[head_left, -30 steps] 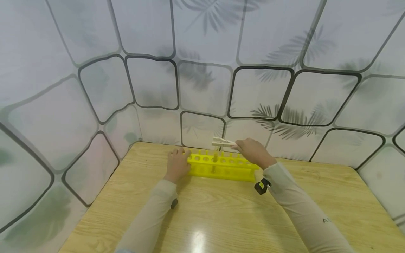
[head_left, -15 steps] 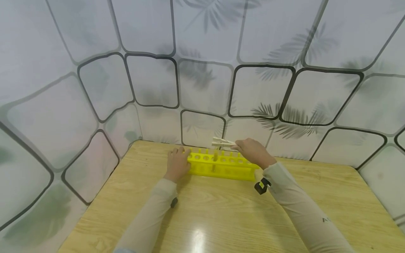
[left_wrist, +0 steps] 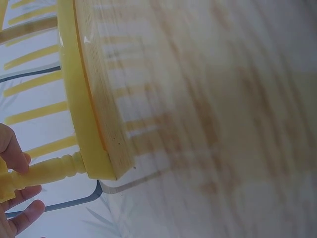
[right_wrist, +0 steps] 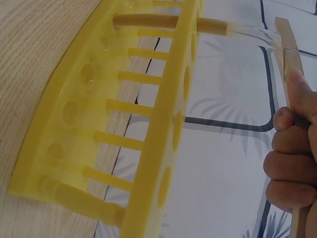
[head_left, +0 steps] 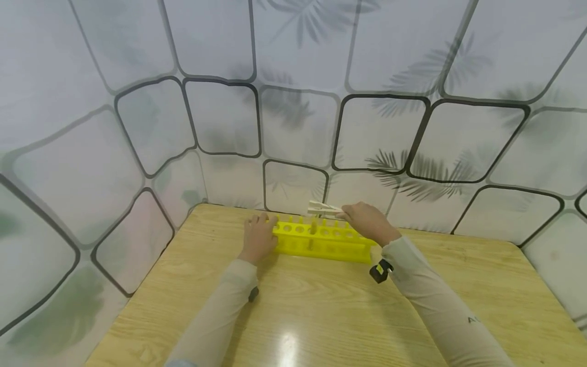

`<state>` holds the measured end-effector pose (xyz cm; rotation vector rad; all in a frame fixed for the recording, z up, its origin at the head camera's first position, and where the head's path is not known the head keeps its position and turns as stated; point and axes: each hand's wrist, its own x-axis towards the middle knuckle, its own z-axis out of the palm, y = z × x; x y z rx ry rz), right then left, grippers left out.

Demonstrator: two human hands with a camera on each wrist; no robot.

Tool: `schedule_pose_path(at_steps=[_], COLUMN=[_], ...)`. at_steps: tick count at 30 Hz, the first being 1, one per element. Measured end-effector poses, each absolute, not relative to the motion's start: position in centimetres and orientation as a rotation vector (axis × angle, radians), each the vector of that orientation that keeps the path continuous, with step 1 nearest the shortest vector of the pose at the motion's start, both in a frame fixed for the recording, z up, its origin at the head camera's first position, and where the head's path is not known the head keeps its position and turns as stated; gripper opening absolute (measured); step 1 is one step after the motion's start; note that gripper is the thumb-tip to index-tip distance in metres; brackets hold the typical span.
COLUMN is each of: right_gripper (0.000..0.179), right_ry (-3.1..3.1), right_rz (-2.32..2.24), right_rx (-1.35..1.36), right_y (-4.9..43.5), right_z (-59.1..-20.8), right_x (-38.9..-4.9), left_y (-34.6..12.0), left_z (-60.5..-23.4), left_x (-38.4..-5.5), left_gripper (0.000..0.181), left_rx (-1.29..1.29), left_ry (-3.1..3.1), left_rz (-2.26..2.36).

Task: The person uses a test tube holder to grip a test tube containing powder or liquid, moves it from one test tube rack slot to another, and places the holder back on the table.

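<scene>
Clamp (right_wrist: 293, 58) is gripped by right hand (head_left: 368, 221), rack (head_left: 330, 250) apparently by left hand (head_left: 258, 238); only right wrist view clearly shows tube (right_wrist: 213, 26).

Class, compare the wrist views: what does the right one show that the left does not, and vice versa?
Only the right wrist view shows the right hand gripping a wooden clamp at the clear upper end of a test tube.

Only the left wrist view shows the left hand holding the yellow rack at an end post.

Both share the rack, wooden table, patterned wall and, it seems, the tube's brown lower part.
</scene>
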<state>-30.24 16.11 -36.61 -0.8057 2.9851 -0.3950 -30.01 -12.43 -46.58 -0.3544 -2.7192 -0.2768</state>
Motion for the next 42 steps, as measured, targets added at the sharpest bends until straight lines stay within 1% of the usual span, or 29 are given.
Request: schedule_pose_path(at_steps=[22, 42], right_gripper=[0.042, 0.038], right_ry=[2.972, 2.972], right_rz=[-0.443, -0.436], right_rx=[-0.788, -0.817], right_y=[16.17, 16.13], right_z=[-37.34, -37.17], right_x=[-30.1, -30.16], left_y=[-12.38, -12.43], left_z=[-47.35, -47.08], left_x=[-30.25, -30.3], left_gripper=[0.047, 0.045], left_rx=[-0.342, -0.348], left_ry=[-2.726, -2.703], left_rz=[-0.278, -0.271])
